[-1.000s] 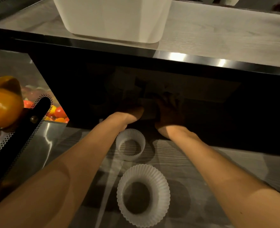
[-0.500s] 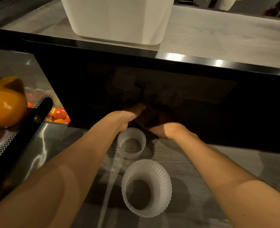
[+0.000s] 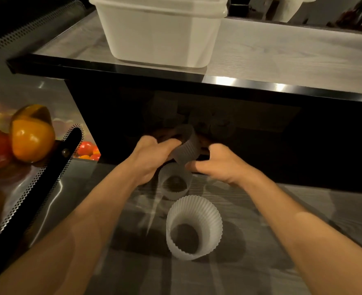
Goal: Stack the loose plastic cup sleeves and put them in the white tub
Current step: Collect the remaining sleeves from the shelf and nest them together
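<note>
The white tub [image 3: 161, 39] stands on the pale upper counter [image 3: 282, 54]; all else lies below it, nearer the camera. Directly below the tub, in front of the dark recess under the counter edge, the left hand [image 3: 152, 158] clasps the held sleeve [image 3: 186, 147], its fingers curled round the ribbed wall; the sleeve is tilted and looks grey in the shadow. The right hand [image 3: 220, 162] sits just beside it, fingers curled and thumb reaching to the sleeve's base; whether it actually grips cannot be told. Lower again, 2 more sleeves stand on the grey lower surface: the middle sleeve [image 3: 174, 184] under the hands, and the nearest sleeve [image 3: 194, 227], translucent white, fluted, open at both ends. Far left of the tub lies an orange pepper [image 3: 32, 133].
</note>
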